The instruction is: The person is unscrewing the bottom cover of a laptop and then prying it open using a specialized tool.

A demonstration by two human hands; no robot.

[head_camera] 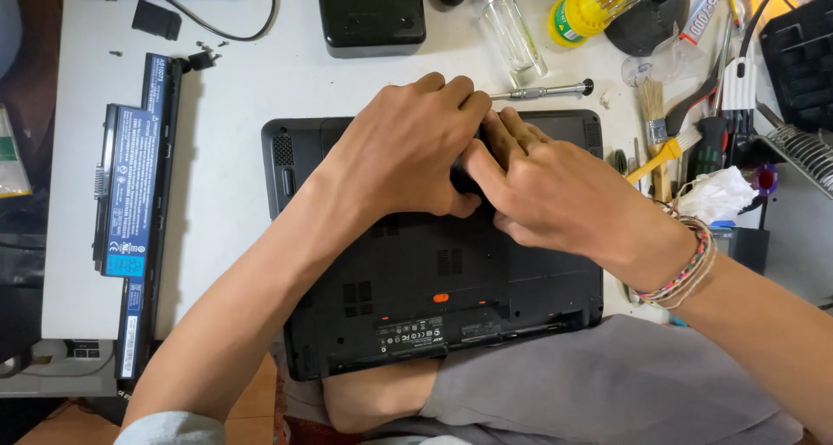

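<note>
A black laptop (434, 297) lies upside down on the white table (234, 141), its near edge over my lap. My left hand (403, 150) presses on the laptop's underside near its far edge, fingers curled. My right hand (542, 189) meets it from the right, fingers tucked against a small dark part between both hands. That part is mostly hidden. A braided bracelet (685, 267) is on my right wrist.
Two long black battery packs (134, 193) lie at the left. A slim screwdriver (542, 90) lies just beyond the laptop. A clear glass bottle (516, 33), a black box (371, 16), a yellow bit holder (590, 7), brushes (664, 150) and tools crowd the far right.
</note>
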